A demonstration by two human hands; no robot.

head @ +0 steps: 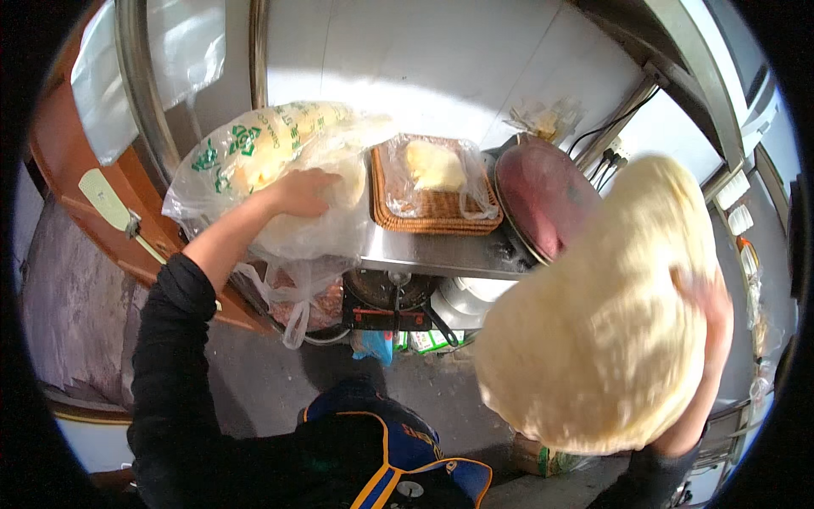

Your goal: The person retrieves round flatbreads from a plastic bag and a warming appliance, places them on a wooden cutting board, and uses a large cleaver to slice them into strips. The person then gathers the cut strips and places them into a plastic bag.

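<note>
My right hand (706,299) holds up a large, pale yellow, floppy mass that looks like dough (591,331); it is blurred and hangs at the right over the floor. Part of that hand is hidden behind it. At the left, my left hand (305,194) lies against a clear plastic bag (222,159) with green print. Pale yellow pieces (270,172) show inside the bag. Whether my left fingers grip the plastic cannot be made out. Between the hands, a brown wicker tray (439,223) carries a smaller yellow lump (435,165) in clear plastic.
A steel counter (439,257) runs beneath the tray. To its right leans a round pan with a reddish surface (540,184). Below are a dark frying pan (388,292) on a burner, a white pot (464,296) and a bagged reddish food (318,305). A pale green flyswatter (105,197) is at the left.
</note>
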